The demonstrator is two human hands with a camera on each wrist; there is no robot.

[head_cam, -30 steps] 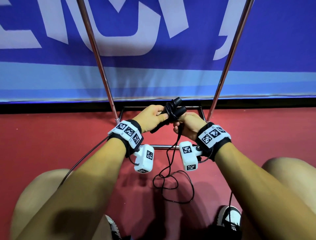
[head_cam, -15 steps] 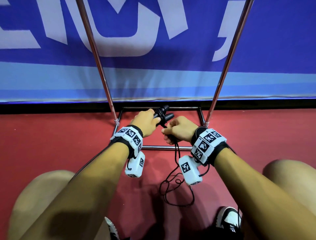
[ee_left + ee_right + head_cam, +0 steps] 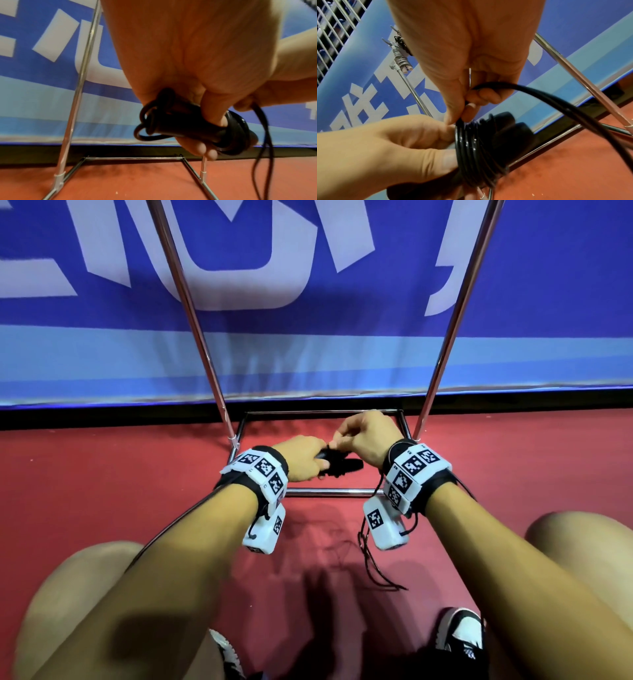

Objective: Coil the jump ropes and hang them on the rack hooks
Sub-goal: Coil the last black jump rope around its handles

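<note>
— Red floor [image 3: 102, 508] underfoot, blue banner [image 3: 308, 354] with pale lettering straight ahead of both hands. Anything between?

— Chrome rack [image 3: 191, 313]: two slanted uprights rising either side of the hands, base frame flat on the floor just beyond and beneath them.

— And the left hand [image 3: 301, 458]?

— Clenched round the black jump-rope handles [image 3: 339, 465], held roughly level, ends poking out toward the right hand. Thumb pressed against the wound turns, per the right wrist view.

— Wound turns?

— Several tight loops of black cord [image 3: 471, 146] wrapped round both handles, right beside the left thumb. More loose loops at the other end of the grip, seen from the left wrist [image 3: 150, 119].

— Right hand [image 3: 368, 436]?

— Just above the handles, thumb and fingertips [image 3: 471, 106] pinching the cord right at the coil. From there, running out past the right wrist and hanging down.

— Hanging where?

— Below the right wrist, slack tail [image 3: 373, 566] trailing onto the floor, blurred. Shoe [image 3: 460, 631] lower still, near the right forearm.
</note>
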